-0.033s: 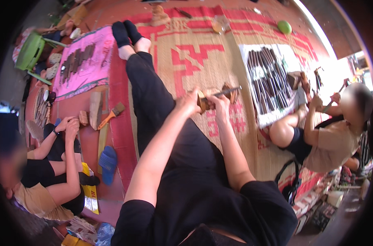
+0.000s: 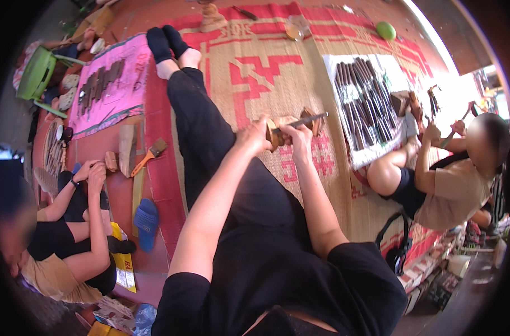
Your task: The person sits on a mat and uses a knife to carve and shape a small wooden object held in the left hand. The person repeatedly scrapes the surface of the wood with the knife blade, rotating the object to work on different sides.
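Observation:
My left hand (image 2: 254, 136) is closed around a golden-brown wooden piece (image 2: 272, 136), held over the mat beside my thigh. Gripped in my right hand (image 2: 297, 134) is a chisel (image 2: 315, 118), its narrow metal shaft pointing right and slightly away from me. Both hands are close together at the wooden piece. The chisel's working end and handle are mostly hidden by my fingers. Just past my right hand, a brown carved wood block (image 2: 313, 124) stands on the woven mat (image 2: 283, 168).
On the right, many dark-handled tools lie on a white cloth (image 2: 353, 154), near a seated person (image 2: 443, 190). More tools lie on a pink cloth (image 2: 112, 106). A brush (image 2: 148, 158), wood blocks (image 2: 128, 145), a blue slipper (image 2: 147, 224) and another seated person (image 2: 81, 246) are left.
The scene has shifted slightly left and up in the view. Both hands keep their grips, and the chisel's shaft has moved only slightly.

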Tool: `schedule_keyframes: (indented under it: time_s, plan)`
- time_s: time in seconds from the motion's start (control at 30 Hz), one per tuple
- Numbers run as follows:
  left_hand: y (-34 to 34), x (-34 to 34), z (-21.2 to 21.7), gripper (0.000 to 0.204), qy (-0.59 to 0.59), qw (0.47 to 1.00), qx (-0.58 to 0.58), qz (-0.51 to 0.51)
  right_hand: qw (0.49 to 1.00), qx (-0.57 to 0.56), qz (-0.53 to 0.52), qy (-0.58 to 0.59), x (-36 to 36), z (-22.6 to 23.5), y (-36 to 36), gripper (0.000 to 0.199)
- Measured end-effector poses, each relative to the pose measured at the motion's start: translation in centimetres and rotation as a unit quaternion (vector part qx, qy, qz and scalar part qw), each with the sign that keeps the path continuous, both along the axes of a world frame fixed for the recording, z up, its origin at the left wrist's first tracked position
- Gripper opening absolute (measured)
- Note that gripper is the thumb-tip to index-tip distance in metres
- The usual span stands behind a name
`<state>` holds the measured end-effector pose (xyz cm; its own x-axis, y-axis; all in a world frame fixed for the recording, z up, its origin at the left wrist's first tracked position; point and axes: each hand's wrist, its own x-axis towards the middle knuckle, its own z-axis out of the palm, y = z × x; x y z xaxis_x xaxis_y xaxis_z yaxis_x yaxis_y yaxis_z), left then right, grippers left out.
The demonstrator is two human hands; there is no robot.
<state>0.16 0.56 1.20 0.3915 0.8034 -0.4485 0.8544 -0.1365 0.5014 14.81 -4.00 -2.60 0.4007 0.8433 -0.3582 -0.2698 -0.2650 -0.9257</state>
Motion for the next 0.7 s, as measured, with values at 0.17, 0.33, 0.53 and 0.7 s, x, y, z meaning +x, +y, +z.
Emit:
schedule_keyframes:
  time_s: [0.17,0.33,0.53,0.7]
  plan:
    - [-0.4,0.3,-0.2,0.103,0.045,0.999,-0.001,-0.023,0.999,-0.022,-0.034,0.009,1.5,-1.7,-0.3,0.014]
    - [-0.1,0.6,-0.6,0.105,0.073,0.996,-0.021,-0.038,0.999,-0.018,0.047,0.009,-0.2,0.5,-0.8,0.013]
    - [0.2,0.5,-0.9,0.108,0.069,0.995,-0.043,-0.056,1.0,-0.005,-0.005,0.003,-0.2,-0.3,-1.1,0.01]
    - [-0.4,0.9,-1.6,0.109,0.081,0.993,-0.025,-0.088,0.999,-0.035,-0.017,-0.013,2.3,-1.7,-2.7,0.01]
